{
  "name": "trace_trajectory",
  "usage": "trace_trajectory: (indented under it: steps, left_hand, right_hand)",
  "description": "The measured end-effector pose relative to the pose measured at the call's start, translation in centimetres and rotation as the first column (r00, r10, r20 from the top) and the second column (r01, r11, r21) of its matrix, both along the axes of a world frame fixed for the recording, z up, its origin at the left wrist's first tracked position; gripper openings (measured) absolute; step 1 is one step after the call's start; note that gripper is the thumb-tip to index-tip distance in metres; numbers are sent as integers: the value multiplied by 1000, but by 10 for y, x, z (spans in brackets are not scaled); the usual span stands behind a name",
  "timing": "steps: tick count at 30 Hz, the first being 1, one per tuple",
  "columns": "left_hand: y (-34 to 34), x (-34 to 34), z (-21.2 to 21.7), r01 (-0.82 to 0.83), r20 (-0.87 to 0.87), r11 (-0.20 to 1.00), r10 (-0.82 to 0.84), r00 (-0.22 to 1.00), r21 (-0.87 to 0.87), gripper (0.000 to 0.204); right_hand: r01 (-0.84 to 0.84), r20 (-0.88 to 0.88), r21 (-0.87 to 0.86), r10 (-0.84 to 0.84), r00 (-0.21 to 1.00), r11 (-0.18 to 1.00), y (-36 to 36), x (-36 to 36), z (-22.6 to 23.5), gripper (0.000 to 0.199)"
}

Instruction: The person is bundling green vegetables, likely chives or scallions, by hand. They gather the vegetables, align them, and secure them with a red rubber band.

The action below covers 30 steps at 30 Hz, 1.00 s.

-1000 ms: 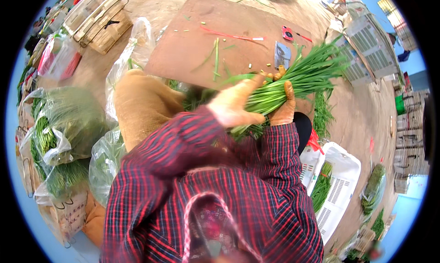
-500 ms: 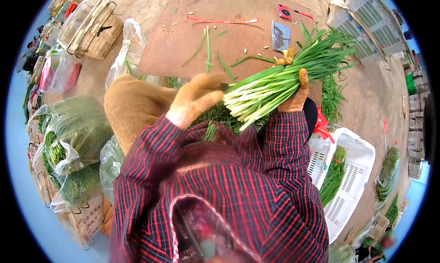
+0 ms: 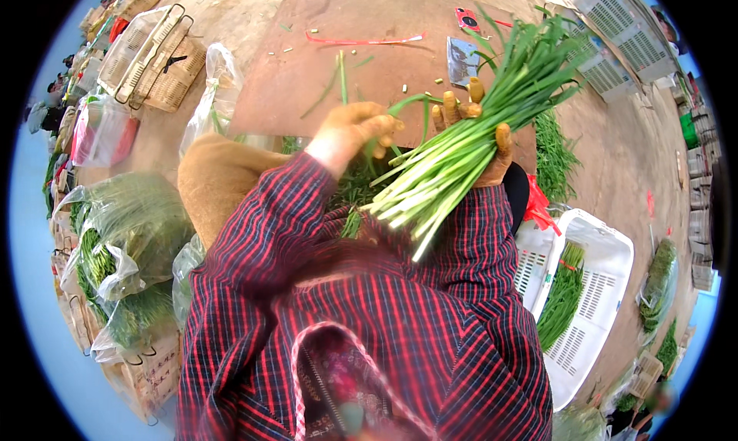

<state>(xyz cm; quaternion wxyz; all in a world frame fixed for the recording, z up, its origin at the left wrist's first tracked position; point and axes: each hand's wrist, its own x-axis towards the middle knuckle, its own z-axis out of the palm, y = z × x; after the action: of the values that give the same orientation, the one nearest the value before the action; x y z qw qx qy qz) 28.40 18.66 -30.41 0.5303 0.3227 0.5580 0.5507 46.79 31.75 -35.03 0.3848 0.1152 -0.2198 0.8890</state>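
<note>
A thick bunch of garlic chives [image 3: 453, 160], pale stems toward me and green leaves pointing up to the right, rests in my right hand [image 3: 492, 153]. The fingers and thumb of that hand curl around the bunch from beneath, with fingertips showing on both sides. Just left of the stems is my left hand [image 3: 357, 137], its fingers drawn together in a pinch. What lies between these fingertips is too small to tell. One green leaf [image 3: 415, 100] runs close by them, over the edge of the brown board [image 3: 307, 79]. Loose greens [image 3: 357, 187] lie below the left hand.
Scraps, a red strip [image 3: 365, 41], a silvery-blue flat piece [image 3: 463, 60] and a red device [image 3: 467, 19] lie on the board. A white crate [image 3: 607, 287] with chives stands at right. Bagged greens [image 3: 131, 233] are at left; more leaves [image 3: 555, 156] lie right of the board.
The chive bunch has tilted more steeply, its stem ends swinging down toward me. My left hand has shifted right and up, and its spread fingers have closed to a pinch.
</note>
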Motion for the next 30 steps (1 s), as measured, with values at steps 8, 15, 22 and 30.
trace_trajectory:
  steps: [8,15,22,30]
  left_hand:
    - [-59,-45,-51,-110,-288,970,45,957,-216,18]
    - [-129,-40,-48,-118,-728,719,-682,72,-685,22]
    - [-69,1,34,129,-826,981,46,561,142,31]
    - [-36,56,49,323,-945,939,10,326,121,24]
  right_hand:
    - [-185,-356,-55,154,922,981,-5,12,6,64]
    - [-109,-309,-116,68,948,987,6,20,4,62]
    - [86,30,-102,-84,996,991,7,20,-4,59]
    - [109,121,-77,-99,988,991,0,17,5,66]
